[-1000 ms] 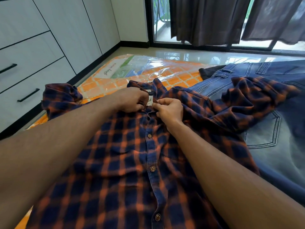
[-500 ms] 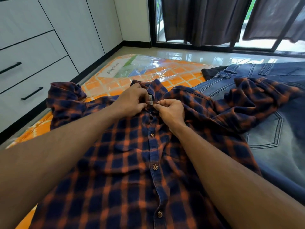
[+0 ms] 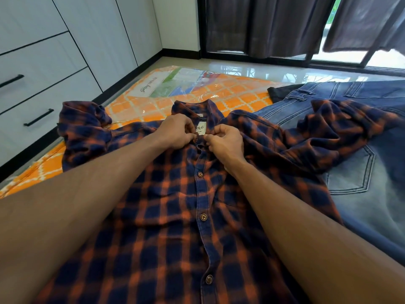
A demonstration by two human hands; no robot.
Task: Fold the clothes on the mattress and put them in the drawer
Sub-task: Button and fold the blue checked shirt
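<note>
A navy and orange plaid shirt [image 3: 166, 216] lies front up on the orange patterned mattress [image 3: 230, 93], buttoned down its placket. My left hand [image 3: 175, 131] pinches the left side of the neck opening, with a brown button at its fingertips. My right hand [image 3: 225, 143] pinches the right side of the placket just below the collar. A white label shows between them. Blue jeans [image 3: 361, 194] lie to the right, partly under the shirt's sleeve. White drawers [image 3: 50, 99] with black handles stand at the left.
A dark garment [image 3: 278, 93] peeks out behind the jeans. Clear plastic wrap with a printed sheet [image 3: 166, 84] covers the mattress's far end. Glossy floor, a glass door and dark curtains [image 3: 269, 25] lie beyond.
My hands have drawn slightly apart at the collar, baring the white label and the top button. The view has shifted a little.
</note>
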